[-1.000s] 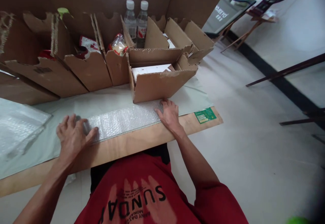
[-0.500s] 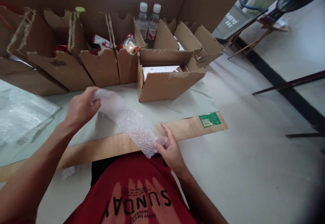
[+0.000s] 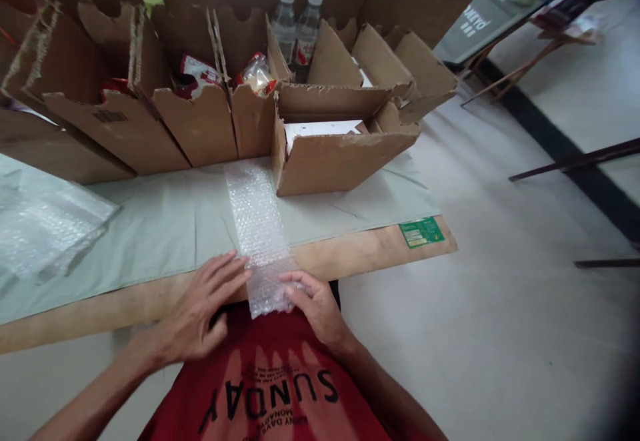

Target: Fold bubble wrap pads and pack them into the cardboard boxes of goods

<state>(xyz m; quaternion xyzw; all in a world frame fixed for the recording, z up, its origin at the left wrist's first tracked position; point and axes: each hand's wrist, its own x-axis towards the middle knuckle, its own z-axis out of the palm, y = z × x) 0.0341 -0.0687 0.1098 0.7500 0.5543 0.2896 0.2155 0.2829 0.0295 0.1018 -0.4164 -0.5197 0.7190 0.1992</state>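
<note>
A long strip of clear bubble wrap (image 3: pixel 257 214) lies across the table's front edge, its near end hanging over toward my shirt. My right hand (image 3: pixel 317 307) pinches the right side of that near end between thumb and fingers. At the strip's left side is my left hand (image 3: pixel 207 304), palm down with fingers stretched out; its fingertips reach the edge of the wrap. The far end of the strip touches down close to an open cardboard box (image 3: pixel 345 164) that holds a white box (image 3: pixel 325 127).
Cardboard bins (image 3: pixel 195 127) stand in a row along the back, some with packaged goods. Two clear bottles (image 3: pixel 303 34) rise among them. More bubble wrap (image 3: pixel 50 221) is piled at left. A green label (image 3: pixel 421 232) sticks to the table's wooden edge (image 3: pixel 370 254).
My left hand has let go of the strip's far end and moved down to its near end. The strip now lies flat, pointing away from me. My right hand keeps its pinch.
</note>
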